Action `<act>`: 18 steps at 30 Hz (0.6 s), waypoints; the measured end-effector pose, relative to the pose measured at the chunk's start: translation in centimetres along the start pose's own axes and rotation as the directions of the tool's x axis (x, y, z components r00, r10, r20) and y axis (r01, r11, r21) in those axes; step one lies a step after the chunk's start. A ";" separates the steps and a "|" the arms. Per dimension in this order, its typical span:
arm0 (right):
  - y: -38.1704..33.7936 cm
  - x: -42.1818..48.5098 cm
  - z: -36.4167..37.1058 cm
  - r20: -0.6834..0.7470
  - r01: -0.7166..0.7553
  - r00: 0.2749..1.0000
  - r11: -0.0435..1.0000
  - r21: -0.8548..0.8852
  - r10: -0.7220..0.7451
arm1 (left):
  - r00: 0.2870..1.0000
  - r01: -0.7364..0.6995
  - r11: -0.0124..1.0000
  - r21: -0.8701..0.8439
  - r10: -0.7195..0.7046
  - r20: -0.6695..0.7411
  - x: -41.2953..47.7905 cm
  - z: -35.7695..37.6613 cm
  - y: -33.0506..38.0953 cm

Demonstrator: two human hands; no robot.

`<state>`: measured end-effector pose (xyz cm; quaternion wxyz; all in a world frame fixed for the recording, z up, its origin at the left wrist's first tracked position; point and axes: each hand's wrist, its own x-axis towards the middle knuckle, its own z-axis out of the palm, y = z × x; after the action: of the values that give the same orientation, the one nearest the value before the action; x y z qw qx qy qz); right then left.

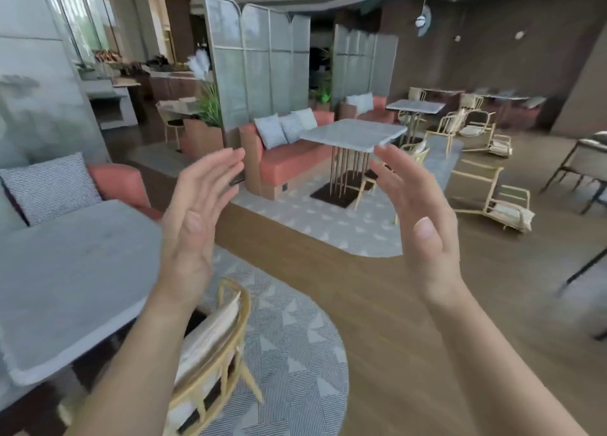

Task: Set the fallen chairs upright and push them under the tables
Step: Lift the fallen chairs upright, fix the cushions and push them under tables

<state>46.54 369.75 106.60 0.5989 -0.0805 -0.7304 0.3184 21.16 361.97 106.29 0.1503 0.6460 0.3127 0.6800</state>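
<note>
My left hand [193, 218] and my right hand [417, 218] are raised in front of me, palms facing each other, fingers straight, holding nothing. Below my left arm a rattan chair [213, 347] stands upright, tucked against the near grey table [65, 271]. Another upright rattan chair [410, 154] sits at the middle marble table [354, 133], partly hidden by my right hand. A fallen rattan chair [492, 202] lies on its side on the wooden floor to the right. Further back, a second fallen chair [492, 141] lies near the far table [415, 107].
Coral sofas [289, 162] with patterned cushions line the left side of the tables. Patterned rugs [295, 353] lie under the tables. Folding screens [259, 64] stand behind. Dark-framed chairs [584, 162] are at the right edge. Wooden floor runs between.
</note>
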 end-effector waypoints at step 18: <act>25.1 13.5 -34.4 -0.255 -0.122 0.967 0.930 -0.347 0.032 | 0.975 0.030 0.940 -0.340 0.047 0.216 27.8 31.8 -34.8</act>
<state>68.18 408.83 106.37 0.6463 -0.2561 -0.6931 0.1905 41.77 412.60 105.57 0.2908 0.6830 0.1689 0.6484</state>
